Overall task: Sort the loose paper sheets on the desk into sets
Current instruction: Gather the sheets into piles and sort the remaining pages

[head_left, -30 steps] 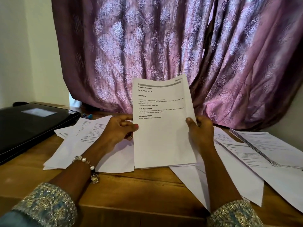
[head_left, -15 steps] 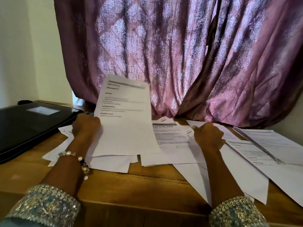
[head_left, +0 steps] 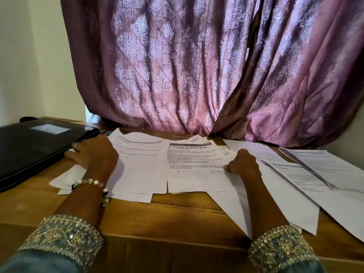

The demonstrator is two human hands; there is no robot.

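Left hand [head_left: 92,152] is lying flat, fingers spread, pinning the left pile [head_left: 137,166] to the tabletop [head_left: 177,213]; right hand [head_left: 241,164] is pinching the oil-refill sheet [head_left: 193,160], probably for sorting.

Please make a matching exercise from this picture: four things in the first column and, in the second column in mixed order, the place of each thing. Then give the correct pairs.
Column one:
1. closed black laptop
2. white printed sheet headed "Finalize Oil Bottle Refill"
3. purple patterned curtain
4. pearl bead bracelet

Column two:
A. behind the wooden desk, hanging down to it
B. on the left wrist
C. at the left end of the desk
D. in the middle of the desk, with the right hand at its right edge

Pairs: 1-C, 2-D, 3-A, 4-B
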